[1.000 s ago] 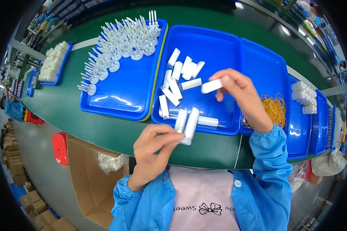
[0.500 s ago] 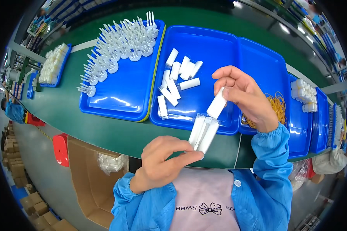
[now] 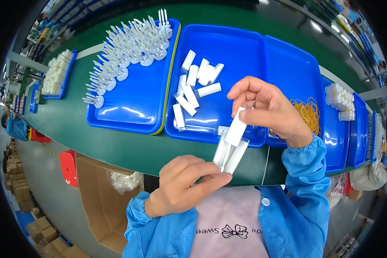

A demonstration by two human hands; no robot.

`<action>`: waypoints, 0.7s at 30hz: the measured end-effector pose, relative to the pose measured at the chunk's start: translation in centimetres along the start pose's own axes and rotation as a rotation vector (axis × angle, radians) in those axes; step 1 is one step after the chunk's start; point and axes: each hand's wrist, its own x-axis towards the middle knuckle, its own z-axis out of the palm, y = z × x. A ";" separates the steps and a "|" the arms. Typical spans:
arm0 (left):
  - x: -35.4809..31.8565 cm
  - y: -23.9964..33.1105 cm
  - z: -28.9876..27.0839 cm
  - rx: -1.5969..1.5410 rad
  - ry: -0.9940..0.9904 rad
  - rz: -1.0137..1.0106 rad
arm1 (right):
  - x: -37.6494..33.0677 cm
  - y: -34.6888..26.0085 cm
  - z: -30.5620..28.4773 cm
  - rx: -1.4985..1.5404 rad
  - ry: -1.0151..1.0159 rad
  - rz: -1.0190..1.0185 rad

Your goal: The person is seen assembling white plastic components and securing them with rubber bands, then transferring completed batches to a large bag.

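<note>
A bundle of white tubes is gripped above the tabletop edge by the left hand, and another tube, pinched by the right hand, is best aligned parallel.

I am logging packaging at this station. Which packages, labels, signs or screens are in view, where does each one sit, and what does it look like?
Open brown cardboard box: on the floor below the green table's near edge, lower left; rectangular.
Crumpled clear plastic bag: inside that box; whitish.
Stacked brown cardboard cartons: far lower left on the floor; small, boxy.
Printed emblem on pink apron: bottom centre; dark bow shape with lettering.
No screens or signs are clearly visible.
</note>
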 end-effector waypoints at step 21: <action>-1.1 0.7 0.5 0.020 0.061 0.036 | -2.9 1.3 2.7 0.137 -0.050 0.040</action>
